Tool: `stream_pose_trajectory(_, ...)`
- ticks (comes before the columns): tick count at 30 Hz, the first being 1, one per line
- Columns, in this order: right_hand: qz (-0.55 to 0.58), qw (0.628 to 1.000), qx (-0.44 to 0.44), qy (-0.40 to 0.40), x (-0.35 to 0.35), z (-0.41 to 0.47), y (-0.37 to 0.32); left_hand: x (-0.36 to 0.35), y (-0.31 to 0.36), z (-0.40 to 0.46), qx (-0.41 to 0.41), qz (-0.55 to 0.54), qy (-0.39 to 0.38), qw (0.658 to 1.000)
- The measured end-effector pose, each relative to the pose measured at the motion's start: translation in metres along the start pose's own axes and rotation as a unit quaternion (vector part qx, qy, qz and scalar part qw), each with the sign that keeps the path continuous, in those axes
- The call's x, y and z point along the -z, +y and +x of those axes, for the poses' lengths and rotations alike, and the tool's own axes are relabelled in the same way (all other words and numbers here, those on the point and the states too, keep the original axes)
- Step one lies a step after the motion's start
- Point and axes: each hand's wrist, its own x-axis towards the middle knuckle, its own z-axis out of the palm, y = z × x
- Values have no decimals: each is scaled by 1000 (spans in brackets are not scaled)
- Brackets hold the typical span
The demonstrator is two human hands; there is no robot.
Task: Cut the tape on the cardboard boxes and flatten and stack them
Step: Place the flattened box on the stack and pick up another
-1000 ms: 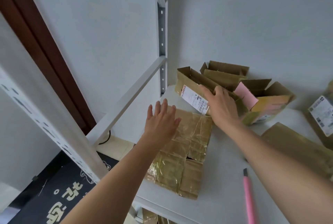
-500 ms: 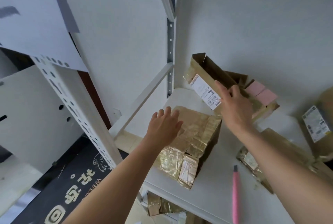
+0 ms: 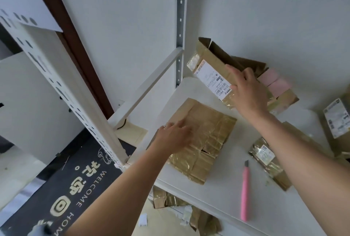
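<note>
Your right hand (image 3: 246, 91) grips the opened box (image 3: 212, 76) at the back of the shelf (image 3: 236, 201), lifted and tilted, its long axis running from the back left corner toward you and to the right. The flattened box (image 3: 206, 139) lies in front of it and lower, under your left hand (image 3: 175, 134), which presses on it with straight fingers. The pink knife (image 3: 245, 190) lies apart, near your right forearm. Behind stands a white wall.
</note>
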Motion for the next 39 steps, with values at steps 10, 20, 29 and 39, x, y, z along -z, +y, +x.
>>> stream_pose_trajectory(10, 223, 972, -43, 64, -9, -20, -6, -17, -21, 4, 51, 13, -59, 997)
stream_pose_trajectory(20, 318, 933, -167, 7, 11, 6, -7, 35, -1, -3, 87, -336, 56, 936)
stream_pose_trajectory(29, 305, 919, -111, -224, 3, -60, -8, 67, 30, 9, 52, -294, 143, 944)
stream_pose_trajectory(39, 99, 914, -281, -276, 12, -67, 46, 66, 50, 19, -25, 3, 85, 996)
